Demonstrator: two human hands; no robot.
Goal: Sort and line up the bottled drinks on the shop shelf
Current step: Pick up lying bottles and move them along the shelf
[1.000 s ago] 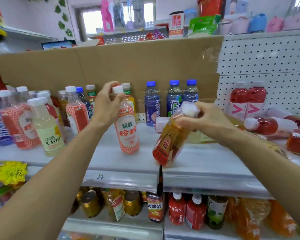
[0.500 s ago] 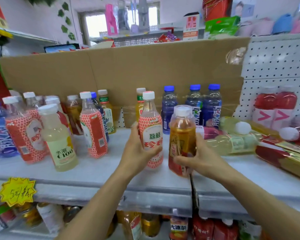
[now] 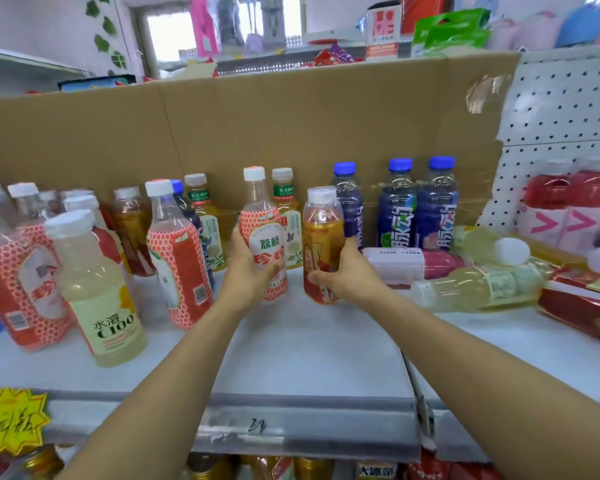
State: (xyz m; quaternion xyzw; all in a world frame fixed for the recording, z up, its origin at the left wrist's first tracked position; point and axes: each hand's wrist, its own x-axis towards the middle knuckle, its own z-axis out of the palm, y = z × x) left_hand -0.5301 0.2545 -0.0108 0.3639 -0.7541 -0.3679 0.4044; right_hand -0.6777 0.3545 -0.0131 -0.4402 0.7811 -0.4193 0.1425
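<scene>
Both bottles stand upright, long axes vertical, side by side over the middle of the shelf (image 3: 309, 344), nearer its back edge than its front. The left grip (image 3: 246, 271) is wrapped round the lower body of the lychee bottle (image 3: 262, 233), thumb across the label. The right grip (image 3: 352, 277) is curled round the base of the amber tea bottle (image 3: 323, 230). The two bottles are just beside each other, possibly touching; whether their bases rest on the shelf or hang just above it cannot be told.

The turning point, as I judge it, is direction. A matching red-netted bottle (image 3: 179, 258) stands toward the left end, so the lychee bottle belongs leftward and the left grip already has it on that side. The amber bottle's row is less plain.

Straight behind the pair stands a green-labelled tea bottle (image 3: 286, 209), with blue-capped bottles (image 3: 397, 216) against the cardboard backing (image 3: 291, 116) to the right. Room is tight there. The right half of the shelf is crowded with bottles lying on their sides, a pale yellow bottle (image 3: 478, 287) nearest. The bare strip along the front edge is smooth and level, the easiest place to set things down
</scene>
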